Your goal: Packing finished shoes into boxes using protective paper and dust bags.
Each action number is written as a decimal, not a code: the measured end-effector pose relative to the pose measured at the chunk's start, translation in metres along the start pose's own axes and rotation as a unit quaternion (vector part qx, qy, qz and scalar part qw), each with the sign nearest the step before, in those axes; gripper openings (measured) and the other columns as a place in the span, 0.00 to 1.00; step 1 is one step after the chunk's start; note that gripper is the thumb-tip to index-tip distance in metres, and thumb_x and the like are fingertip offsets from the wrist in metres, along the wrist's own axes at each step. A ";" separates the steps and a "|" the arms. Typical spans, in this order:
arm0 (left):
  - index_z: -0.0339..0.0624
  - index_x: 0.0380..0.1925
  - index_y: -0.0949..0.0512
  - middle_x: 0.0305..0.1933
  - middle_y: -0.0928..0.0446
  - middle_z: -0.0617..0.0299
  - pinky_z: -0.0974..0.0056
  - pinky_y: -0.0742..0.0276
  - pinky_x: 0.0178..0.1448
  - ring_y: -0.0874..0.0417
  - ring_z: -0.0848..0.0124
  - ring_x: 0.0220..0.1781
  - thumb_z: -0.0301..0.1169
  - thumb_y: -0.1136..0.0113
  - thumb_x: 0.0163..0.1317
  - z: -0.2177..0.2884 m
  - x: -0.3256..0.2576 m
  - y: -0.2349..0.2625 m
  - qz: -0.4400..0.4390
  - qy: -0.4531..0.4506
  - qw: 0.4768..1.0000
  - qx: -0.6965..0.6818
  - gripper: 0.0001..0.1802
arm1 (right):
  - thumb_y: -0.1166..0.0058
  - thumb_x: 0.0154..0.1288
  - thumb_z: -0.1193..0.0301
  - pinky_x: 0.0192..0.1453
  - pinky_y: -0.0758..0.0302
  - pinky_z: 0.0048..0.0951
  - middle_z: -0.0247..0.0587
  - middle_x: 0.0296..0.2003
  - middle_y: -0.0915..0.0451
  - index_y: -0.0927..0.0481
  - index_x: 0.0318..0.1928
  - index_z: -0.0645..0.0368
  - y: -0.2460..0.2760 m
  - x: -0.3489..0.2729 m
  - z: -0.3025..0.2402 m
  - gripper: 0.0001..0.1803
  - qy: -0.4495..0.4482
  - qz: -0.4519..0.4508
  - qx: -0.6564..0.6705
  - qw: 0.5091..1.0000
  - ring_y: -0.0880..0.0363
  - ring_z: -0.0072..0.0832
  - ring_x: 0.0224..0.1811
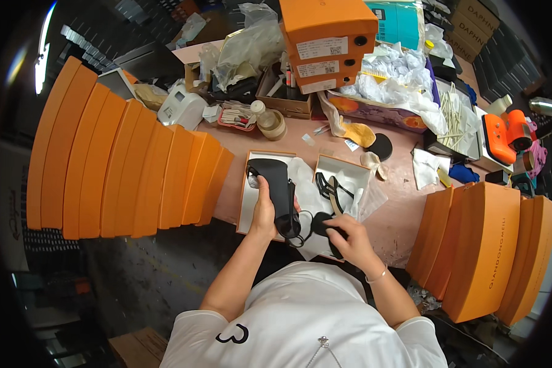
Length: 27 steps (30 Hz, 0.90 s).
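Over the near table edge your left hand clamped the black shoe above the open box; your right hand pinched its strap (best kept untwisted).

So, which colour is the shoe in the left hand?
Black; the shoe in the left hand shows best in the head view.
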<state>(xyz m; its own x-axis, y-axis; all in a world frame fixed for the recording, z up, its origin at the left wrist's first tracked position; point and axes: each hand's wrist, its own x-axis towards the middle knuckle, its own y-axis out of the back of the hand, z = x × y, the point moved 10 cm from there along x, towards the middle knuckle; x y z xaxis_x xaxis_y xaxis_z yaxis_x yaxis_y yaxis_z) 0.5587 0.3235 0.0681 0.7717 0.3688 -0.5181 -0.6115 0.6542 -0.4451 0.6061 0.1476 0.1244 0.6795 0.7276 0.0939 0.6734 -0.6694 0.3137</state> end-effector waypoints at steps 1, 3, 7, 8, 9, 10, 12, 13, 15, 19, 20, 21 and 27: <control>0.36 0.43 0.27 0.24 0.26 0.60 0.66 0.23 0.32 0.23 0.69 0.25 0.68 0.72 0.66 0.003 0.003 0.003 0.024 -0.010 0.999 -0.029 0.43 | 0.44 0.56 0.80 0.42 0.24 0.34 0.48 0.35 0.21 0.20 0.46 0.63 0.018 -0.003 -0.008 0.15 0.001 0.069 0.027 0.997 0.21 0.39 0.36; 0.38 0.42 0.27 0.23 0.26 0.60 0.66 0.24 0.30 0.23 0.68 0.23 0.70 0.68 0.63 -0.009 0.006 0.008 0.047 -0.002 0.998 -0.040 0.42 | 0.43 0.54 0.81 0.41 0.25 0.31 0.44 0.36 0.22 0.21 0.51 0.61 0.018 0.005 -0.065 0.21 0.111 0.092 -0.019 0.989 0.23 0.36 0.35; 0.38 0.41 0.28 0.23 0.27 0.61 0.66 0.24 0.29 0.24 0.69 0.23 0.71 0.65 0.61 -0.018 0.000 -0.002 0.037 -0.002 0.997 -0.072 0.42 | 0.41 0.47 0.81 0.37 0.27 0.34 0.39 0.35 0.24 0.20 0.52 0.57 -0.035 0.003 -0.087 0.26 0.237 -0.016 -0.178 0.955 0.25 0.36 0.33; 0.38 0.41 0.28 0.23 0.28 0.61 0.66 0.24 0.29 0.24 0.69 0.23 0.71 0.65 0.62 -0.007 0.002 0.001 0.043 -0.037 0.997 -0.050 0.42 | 0.41 0.46 0.81 0.36 0.27 0.35 0.39 0.35 0.24 0.20 0.52 0.56 -0.041 0.002 -0.078 0.27 0.245 -0.038 -0.199 0.948 0.25 0.36 0.32; 0.37 0.41 0.28 0.23 0.28 0.61 0.66 0.24 0.29 0.24 0.69 0.22 0.71 0.66 0.62 0.002 0.000 0.008 0.053 -0.068 0.996 -0.029 0.42 | 0.40 0.45 0.81 0.36 0.28 0.35 0.38 0.35 0.24 0.21 0.52 0.56 -0.035 -0.005 -0.064 0.28 0.236 -0.024 -0.196 0.952 0.26 0.35 0.33; 0.36 0.42 0.29 0.24 0.28 0.61 0.65 0.23 0.32 0.24 0.69 0.24 0.70 0.68 0.63 0.016 -0.006 0.012 0.064 -0.099 0.993 -0.002 0.43 | 0.40 0.43 0.80 0.36 0.29 0.34 0.38 0.35 0.24 0.21 0.52 0.56 -0.026 -0.016 -0.049 0.29 0.226 -0.017 -0.191 0.955 0.26 0.34 0.34; 0.35 0.43 0.29 0.25 0.28 0.61 0.65 0.23 0.33 0.24 0.69 0.26 0.70 0.68 0.63 0.015 -0.007 0.009 0.065 -0.081 0.994 -0.031 0.43 | 0.39 0.42 0.79 0.36 0.31 0.34 0.37 0.36 0.24 0.22 0.53 0.56 -0.010 -0.016 -0.056 0.31 0.225 0.035 -0.176 0.958 0.26 0.32 0.34; 0.34 0.44 0.30 0.25 0.28 0.60 0.65 0.23 0.34 0.24 0.69 0.27 0.70 0.69 0.63 0.012 -0.009 0.006 0.063 -0.070 0.994 -0.047 0.44 | 0.39 0.42 0.79 0.36 0.31 0.33 0.37 0.36 0.24 0.21 0.53 0.55 -0.013 -0.008 -0.083 0.31 0.262 0.048 -0.169 0.949 0.27 0.33 0.33; 0.33 0.46 0.31 0.27 0.28 0.60 0.64 0.23 0.36 0.24 0.68 0.28 0.70 0.70 0.63 0.014 -0.013 -0.013 0.011 -0.062 0.996 -0.060 0.45 | 0.38 0.42 0.78 0.37 0.31 0.32 0.36 0.37 0.24 0.20 0.52 0.54 -0.041 0.006 -0.098 0.29 0.297 0.011 -0.168 0.940 0.27 0.33 0.33; 0.32 0.47 0.31 0.27 0.27 0.61 0.66 0.23 0.37 0.23 0.69 0.29 0.70 0.72 0.64 0.023 -0.011 -0.005 -0.058 -0.067 0.994 -0.055 0.46 | 0.42 0.43 0.84 0.39 0.29 0.35 0.41 0.38 0.24 0.20 0.51 0.57 -0.015 -0.014 -0.027 0.28 0.204 0.036 -0.158 0.966 0.26 0.37 0.37; 0.32 0.48 0.31 0.27 0.26 0.61 0.66 0.23 0.37 0.23 0.69 0.29 0.70 0.72 0.64 0.023 -0.011 -0.005 -0.064 -0.058 0.996 -0.031 0.46 | 0.44 0.44 0.86 0.40 0.28 0.38 0.45 0.39 0.24 0.20 0.50 0.59 0.003 -0.014 -0.026 0.27 0.142 0.081 -0.113 0.980 0.25 0.39 0.39; 0.32 0.48 0.31 0.28 0.26 0.61 0.66 0.23 0.37 0.23 0.70 0.29 0.69 0.72 0.64 0.017 -0.011 -0.008 -0.072 -0.045 0.996 -0.008 0.46 | 0.44 0.46 0.85 0.43 0.28 0.37 0.45 0.40 0.24 0.21 0.50 0.60 0.008 -0.004 -0.047 0.26 0.162 0.094 -0.107 0.977 0.26 0.41 0.40; 0.32 0.48 0.30 0.29 0.24 0.59 0.66 0.22 0.35 0.21 0.70 0.28 0.68 0.70 0.66 -0.004 -0.008 0.005 -0.084 -0.027 0.996 0.021 0.44 | 0.41 0.50 0.78 0.49 0.27 0.37 0.42 0.40 0.24 0.20 0.45 0.60 -0.043 0.005 -0.036 0.17 0.137 -0.157 -0.122 0.970 0.25 0.40 0.43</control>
<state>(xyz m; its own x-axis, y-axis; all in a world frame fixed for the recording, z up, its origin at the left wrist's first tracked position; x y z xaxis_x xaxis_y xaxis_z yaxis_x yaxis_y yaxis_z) 0.5490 0.3211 0.0668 0.8714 0.2861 -0.3984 -0.4660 0.7364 -0.4905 0.5699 0.1858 0.1457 0.3264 0.9250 0.1944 0.7236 -0.3769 0.5783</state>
